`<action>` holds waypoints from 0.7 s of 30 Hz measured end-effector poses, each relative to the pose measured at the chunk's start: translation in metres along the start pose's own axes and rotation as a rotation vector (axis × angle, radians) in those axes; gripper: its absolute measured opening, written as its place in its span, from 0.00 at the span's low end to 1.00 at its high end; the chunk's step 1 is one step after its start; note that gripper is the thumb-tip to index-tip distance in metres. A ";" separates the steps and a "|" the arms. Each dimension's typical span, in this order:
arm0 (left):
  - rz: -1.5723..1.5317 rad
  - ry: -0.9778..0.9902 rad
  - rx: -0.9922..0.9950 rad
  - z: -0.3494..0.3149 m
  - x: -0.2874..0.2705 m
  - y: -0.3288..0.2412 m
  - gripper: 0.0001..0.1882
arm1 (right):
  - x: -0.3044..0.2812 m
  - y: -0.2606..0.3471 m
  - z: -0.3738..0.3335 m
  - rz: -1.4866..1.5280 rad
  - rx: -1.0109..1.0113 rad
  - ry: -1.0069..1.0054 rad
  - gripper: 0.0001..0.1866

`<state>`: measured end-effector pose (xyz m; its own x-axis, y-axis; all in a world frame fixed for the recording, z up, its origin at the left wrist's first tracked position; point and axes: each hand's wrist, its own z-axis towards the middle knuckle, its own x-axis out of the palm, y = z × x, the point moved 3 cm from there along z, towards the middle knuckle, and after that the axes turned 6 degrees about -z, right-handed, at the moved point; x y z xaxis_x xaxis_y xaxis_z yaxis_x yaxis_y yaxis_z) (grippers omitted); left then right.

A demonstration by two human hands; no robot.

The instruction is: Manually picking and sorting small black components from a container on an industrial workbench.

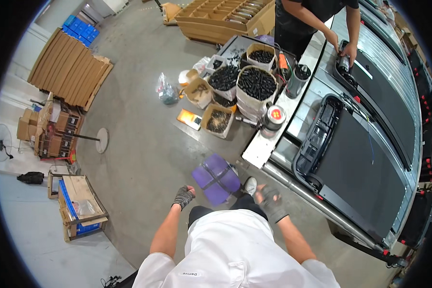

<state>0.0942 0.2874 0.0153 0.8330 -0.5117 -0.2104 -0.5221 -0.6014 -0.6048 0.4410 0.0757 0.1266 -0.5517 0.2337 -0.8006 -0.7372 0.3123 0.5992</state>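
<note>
As the floor is viewed from above, the left hand (184,195), in a grey fingerless glove, is curled into a loose fist; whether anything is gripped inside cannot be told. The right hand (272,202), similarly gloved, is blurred — its fingers look partly bent, but how wide it is held cannot be told. Between the 2 hands and slightly beyond them, a purple stool (229,182), crossed by dark bands, is set on the grey floor (144,144). A white shoe (250,186) is seen just beside the right hand. On the right, 2 flat black machines (365,173) are laid on a metal conveyor (317,97); the farther 1 is touched by a co-worker (293,26). Left of the conveyor, open boxes (248,104) of small black parts are grouped.
</note>
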 end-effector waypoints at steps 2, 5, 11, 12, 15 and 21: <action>0.214 0.047 0.109 0.015 -0.014 -0.027 0.09 | 0.023 0.016 0.011 0.132 0.030 0.083 0.13; 0.426 0.066 0.187 0.036 -0.027 -0.057 0.11 | 0.049 0.028 0.025 0.288 0.126 0.186 0.13; 0.623 0.164 0.292 0.089 -0.056 -0.157 0.13 | 0.079 0.043 0.067 0.288 0.334 0.218 0.15; 0.661 0.144 0.406 0.113 -0.068 -0.172 0.12 | 0.087 0.047 0.074 0.297 0.383 0.229 0.15; 0.515 0.169 0.689 0.192 -0.087 -0.241 0.11 | 0.100 0.060 0.084 0.265 0.536 0.124 0.16; 0.806 0.204 1.402 0.309 -0.026 -0.436 0.13 | 0.174 0.141 0.064 0.246 1.015 -0.347 0.13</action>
<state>0.3565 0.7524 0.0470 0.3460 -0.5365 -0.7697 -0.1248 0.7868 -0.6045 0.2660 0.2196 0.0724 -0.3825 0.5901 -0.7110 0.1294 0.7961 0.5911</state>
